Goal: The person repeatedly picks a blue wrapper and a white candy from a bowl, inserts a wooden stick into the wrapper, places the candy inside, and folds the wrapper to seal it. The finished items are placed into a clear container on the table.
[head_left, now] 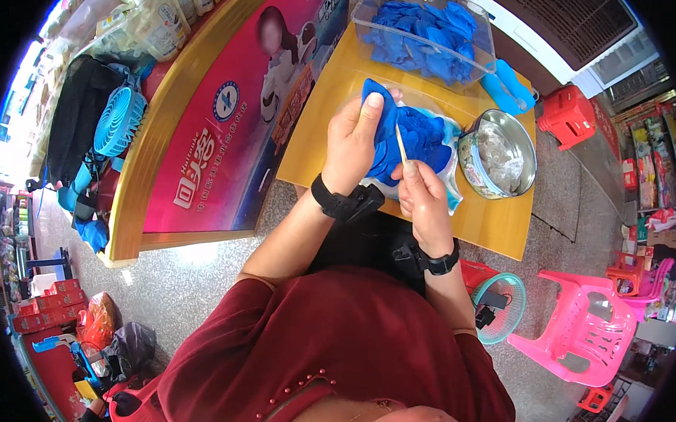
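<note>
Over the yellow table, my left hand (350,142) pinches a blue piece of thin, cloth-like material (388,124) between thumb and fingers. My right hand (428,213) is closed around a slim pale wooden stick (400,143), whose upper end meets or overlaps the blue piece; I cannot tell whether it goes inside. Just beyond and under both hands lies a heap of similar blue pieces (426,138) on a white and light-blue plastic bag (455,195). The fingertips of my left hand are partly hidden behind the blue piece.
A clear plastic bin (481,38) of blue pieces stands at the table's (311,138) far side. Blue slip-on items (508,89) lie beside it. A round tin (475,172) with clear plastic inside sits at right. A pink chair (574,327) and teal-rimmed basket (515,324) are on the floor.
</note>
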Demonstrator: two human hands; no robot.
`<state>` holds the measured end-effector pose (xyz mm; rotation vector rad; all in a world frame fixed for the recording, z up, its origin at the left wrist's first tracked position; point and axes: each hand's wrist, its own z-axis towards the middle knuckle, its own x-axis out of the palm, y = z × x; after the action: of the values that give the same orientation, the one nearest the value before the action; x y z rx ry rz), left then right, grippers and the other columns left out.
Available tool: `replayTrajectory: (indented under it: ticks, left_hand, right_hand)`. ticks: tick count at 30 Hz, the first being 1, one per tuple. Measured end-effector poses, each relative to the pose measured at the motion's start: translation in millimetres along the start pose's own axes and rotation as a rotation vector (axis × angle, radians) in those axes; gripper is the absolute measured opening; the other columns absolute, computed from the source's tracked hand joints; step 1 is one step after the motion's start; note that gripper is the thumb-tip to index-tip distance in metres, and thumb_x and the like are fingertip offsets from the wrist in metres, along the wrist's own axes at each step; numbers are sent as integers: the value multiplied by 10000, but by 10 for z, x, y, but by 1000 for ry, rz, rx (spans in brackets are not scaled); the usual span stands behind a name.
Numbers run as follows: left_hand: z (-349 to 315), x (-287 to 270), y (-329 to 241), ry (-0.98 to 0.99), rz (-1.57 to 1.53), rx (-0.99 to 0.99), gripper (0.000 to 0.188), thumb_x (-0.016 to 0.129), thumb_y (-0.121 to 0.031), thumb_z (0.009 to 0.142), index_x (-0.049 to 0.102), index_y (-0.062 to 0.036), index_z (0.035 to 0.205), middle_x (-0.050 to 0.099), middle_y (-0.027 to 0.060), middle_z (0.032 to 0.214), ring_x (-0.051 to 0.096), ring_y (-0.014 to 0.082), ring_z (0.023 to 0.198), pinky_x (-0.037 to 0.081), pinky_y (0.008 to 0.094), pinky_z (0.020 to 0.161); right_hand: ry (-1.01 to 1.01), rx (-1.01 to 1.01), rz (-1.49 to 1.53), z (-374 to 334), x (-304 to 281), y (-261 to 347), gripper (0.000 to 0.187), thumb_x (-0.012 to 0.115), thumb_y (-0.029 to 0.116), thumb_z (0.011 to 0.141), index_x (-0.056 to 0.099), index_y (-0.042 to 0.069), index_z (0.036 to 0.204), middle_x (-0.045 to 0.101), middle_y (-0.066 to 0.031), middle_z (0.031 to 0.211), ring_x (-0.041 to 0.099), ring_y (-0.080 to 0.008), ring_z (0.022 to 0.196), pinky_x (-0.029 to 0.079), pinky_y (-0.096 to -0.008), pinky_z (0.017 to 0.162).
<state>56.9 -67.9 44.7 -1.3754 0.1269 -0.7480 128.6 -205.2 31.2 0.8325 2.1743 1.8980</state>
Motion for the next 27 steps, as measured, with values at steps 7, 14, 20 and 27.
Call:
replayTrajectory:
  ticks: [7, 14, 20, 27]
  left_hand:
    - [-75, 93, 98, 31, 140, 71, 336, 510, -302, 1020, 671, -10, 1063, 643, 29, 917, 574, 66, 795, 471, 214, 712]
    - [11, -35, 75, -70, 7, -1, 313, 554, -260, 1000, 695, 11, 933, 604, 5, 870, 544, 72, 773, 430, 235, 655]
    - [-29, -9, 182, -53, -55, -13, 313, 513, -290, 1020, 670, -22, 1059, 657, -3, 873, 571, 42, 727, 457, 194, 648]
    - [-135, 153, 59, 16, -127, -85, 252, 581, -235, 989, 678, -2, 987, 644, -30, 843, 537, 23, 698, 433, 191, 610]
  right_hand:
    - [0, -107, 37, 45, 28, -131, 299, 479, 330, 1028, 573, 61, 938, 339, 82, 609, 247, -5, 490, 179, -191, 434]
    - [41, 38, 17, 37, 17, -64, 300, 489, 330, 1023, 574, 59, 926, 339, 79, 605, 254, -6, 484, 188, -191, 429]
    - [2, -27, 169, 28, 86, -84, 307, 500, 327, 1021, 591, 51, 921, 338, 78, 594, 268, -19, 504, 198, -207, 456]
    - [45, -138, 190, 50, 57, -143, 316, 488, 335, 1024, 592, 52, 931, 336, 80, 592, 264, -20, 498, 182, -215, 453]
